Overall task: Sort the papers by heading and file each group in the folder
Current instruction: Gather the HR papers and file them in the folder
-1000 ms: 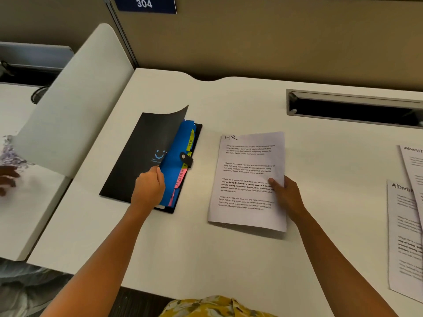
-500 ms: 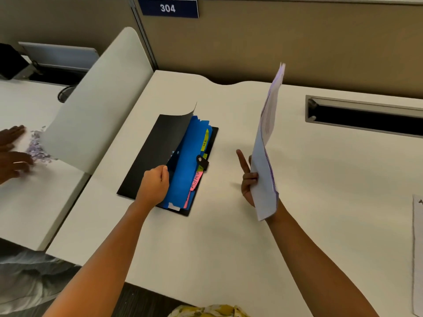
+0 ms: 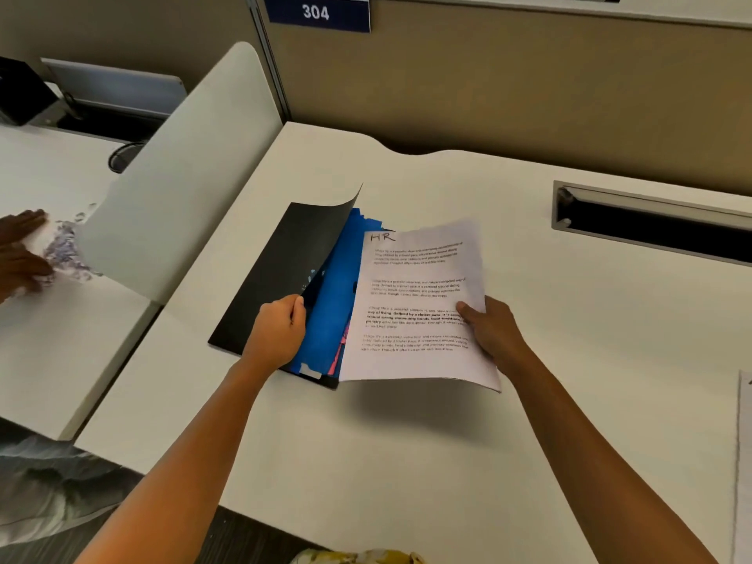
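A black folder [image 3: 268, 287] lies on the white desk, its front cover lifted by my left hand [image 3: 276, 331], which pinches the cover's right edge. Blue dividers [image 3: 329, 315] and a pink tab show inside. My right hand [image 3: 490, 331] holds a thin stack of white papers headed "HR" [image 3: 415, 303] by its right edge. The stack hangs face up, nearly flat, just over the folder's right side, and its left edge covers part of the blue dividers.
A white desk divider [image 3: 175, 197] stands to the left of the folder. Another person's hands [image 3: 20, 254] rest on shredded paper on the neighbouring desk. A cable slot [image 3: 651, 221] is set in the desk at the back right. Another sheet's edge [image 3: 744, 462] shows at far right.
The HR stack was flat on the desk, then stood up on edge in my right hand, and now lies flat again, moved left over the open folder. My left hand still holds the cover up.
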Available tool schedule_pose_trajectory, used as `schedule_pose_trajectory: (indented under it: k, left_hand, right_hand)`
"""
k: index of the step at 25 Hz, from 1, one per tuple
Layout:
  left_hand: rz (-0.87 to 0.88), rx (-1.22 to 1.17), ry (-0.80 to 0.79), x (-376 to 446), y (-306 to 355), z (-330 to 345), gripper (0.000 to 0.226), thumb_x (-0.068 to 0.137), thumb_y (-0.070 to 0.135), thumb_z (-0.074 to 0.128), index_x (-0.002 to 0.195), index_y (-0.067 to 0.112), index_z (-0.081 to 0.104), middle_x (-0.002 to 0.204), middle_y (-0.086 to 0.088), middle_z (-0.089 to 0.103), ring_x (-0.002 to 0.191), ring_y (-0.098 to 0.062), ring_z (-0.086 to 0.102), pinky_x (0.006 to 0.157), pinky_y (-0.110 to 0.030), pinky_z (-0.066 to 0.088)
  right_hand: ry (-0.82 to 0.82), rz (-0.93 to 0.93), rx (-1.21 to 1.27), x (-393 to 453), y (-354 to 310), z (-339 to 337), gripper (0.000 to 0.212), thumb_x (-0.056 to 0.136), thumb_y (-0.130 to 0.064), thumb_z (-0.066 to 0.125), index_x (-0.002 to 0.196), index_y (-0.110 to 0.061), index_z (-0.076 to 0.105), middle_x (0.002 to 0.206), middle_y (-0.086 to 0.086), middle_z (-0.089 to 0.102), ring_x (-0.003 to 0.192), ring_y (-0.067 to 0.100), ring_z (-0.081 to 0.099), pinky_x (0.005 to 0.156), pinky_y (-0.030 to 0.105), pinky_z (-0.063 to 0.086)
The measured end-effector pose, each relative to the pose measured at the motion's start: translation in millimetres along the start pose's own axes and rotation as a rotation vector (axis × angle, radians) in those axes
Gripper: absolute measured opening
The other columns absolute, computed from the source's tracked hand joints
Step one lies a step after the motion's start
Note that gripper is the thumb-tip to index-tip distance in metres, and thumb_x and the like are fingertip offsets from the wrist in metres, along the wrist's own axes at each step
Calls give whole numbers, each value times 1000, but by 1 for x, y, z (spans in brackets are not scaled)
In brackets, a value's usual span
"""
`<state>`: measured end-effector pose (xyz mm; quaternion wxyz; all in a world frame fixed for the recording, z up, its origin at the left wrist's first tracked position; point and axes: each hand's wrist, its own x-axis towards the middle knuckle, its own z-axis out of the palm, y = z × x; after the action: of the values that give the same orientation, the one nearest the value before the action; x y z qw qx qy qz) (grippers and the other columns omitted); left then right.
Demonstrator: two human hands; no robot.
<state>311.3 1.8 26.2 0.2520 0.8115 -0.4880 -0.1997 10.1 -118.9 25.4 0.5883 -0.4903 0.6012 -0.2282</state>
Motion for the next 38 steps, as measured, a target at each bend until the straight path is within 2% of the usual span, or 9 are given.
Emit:
schedule_pose_trajectory:
  k: [3, 8, 14, 19, 23, 27, 32, 35, 38]
  left_hand:
    - [9, 15, -1, 1, 2, -1, 35, 102, 21, 38, 73, 8, 52, 57, -5, 49, 50, -13, 50, 49, -22, 41]
    - [28, 110, -28, 0, 9, -1, 33, 102, 23, 39, 74, 10, 50, 59, -6, 54, 52, -17, 57, 48, -24, 46]
    - [15, 148, -72, -4, 19, 0, 31, 102, 26, 39, 79, 10, 54, 61, -2, 55, 53, -15, 58, 49, -19, 43]
    - [12, 178, -155, -7, 28, 0, 24, 101, 32, 41, 90, 15, 55, 74, 5, 55, 64, -13, 60, 55, -15, 43]
    - [22, 250, -170, -10, 37, 3, 28, 101, 35, 38, 98, 13, 56, 82, 2, 58, 69, -14, 62, 60, -18, 48]
    - [53, 313, -136, -11, 47, 8, 32, 101, 36, 36, 97, 11, 55, 88, -5, 65, 67, -16, 62, 63, -23, 51]
    - [78, 325, -140, -16, 58, 15, 36, 100, 39, 40, 107, 8, 57, 100, -10, 69, 82, -24, 69, 74, -31, 57]
    - [94, 310, -130, -16, 56, 14, 36, 98, 37, 44, 111, 7, 59, 103, -13, 69, 89, -27, 68, 79, -34, 56]
    - [143, 256, -74, -14, 54, 12, 32, 99, 32, 44, 106, 7, 63, 96, -13, 70, 82, -24, 68, 77, -30, 53]
  right_hand:
    - [-7, -46, -190, 4, -11, -5, 34, 97, -30, 55, 124, -11, 61, 118, 7, 68, 99, 27, 66, 85, 37, 53]
    - [-50, -115, -277, 11, -37, 13, 34, 98, -30, 53, 123, -8, 60, 119, 9, 66, 96, 27, 64, 81, 34, 49]
    - [110, -148, -331, 14, -52, 39, 31, 98, -23, 49, 120, -3, 60, 120, 13, 64, 101, 32, 63, 73, 29, 41]
    - [198, -213, -359, 7, -50, 62, 25, 99, -21, 45, 111, -5, 61, 113, 12, 66, 93, 30, 65, 70, 30, 47]
    - [218, -240, -331, -1, -43, 81, 26, 101, -28, 43, 115, -11, 58, 115, 7, 66, 91, 23, 66, 73, 28, 53]
    - [181, -269, -246, -12, -33, 103, 28, 102, -34, 42, 120, -17, 53, 118, 4, 64, 92, 19, 66, 72, 25, 54]
    - [113, -221, -267, -12, -36, 135, 31, 104, -26, 39, 129, -10, 48, 127, 12, 60, 113, 28, 61, 91, 37, 54]
    - [-22, -180, -292, -6, -44, 145, 35, 103, -18, 40, 135, -4, 40, 125, 16, 58, 115, 30, 58, 94, 37, 49]
    - [-194, -146, -237, -1, -51, 156, 40, 97, -11, 50, 134, -3, 35, 121, 17, 59, 113, 30, 59, 93, 36, 49]
